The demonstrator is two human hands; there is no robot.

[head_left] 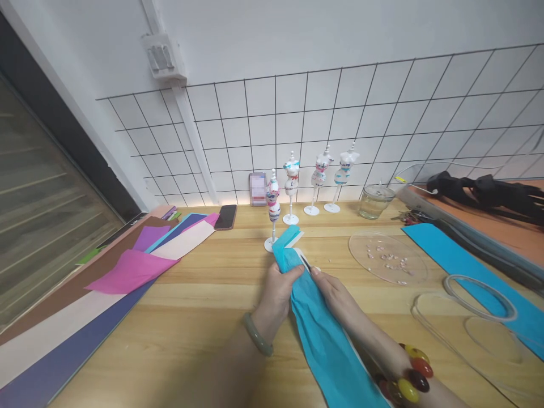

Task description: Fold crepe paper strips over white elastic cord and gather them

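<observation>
A long strip of turquoise crepe paper (323,334) slants up from the bottom edge, its top end folded over with white edges showing. My left hand (278,289) pinches it near that upper end, thumb on top. From the right, my right hand (334,292) is closed on a slim dark-bladed tool (305,262), whose tip touches the paper's edge beside my left thumb. Its handle is hidden by the fingers. Just beyond the paper stands a small dress-form figure (273,198) with coloured patches on white, on a round white base.
Three more dress forms (291,178) stand behind. Crepe paper sheets (131,272) in several colours lie left, near a phone (226,217). On the right are a clear disc with small pieces (387,258), a water glass (376,202), a blue strip (450,255) and coiled tubing (480,297).
</observation>
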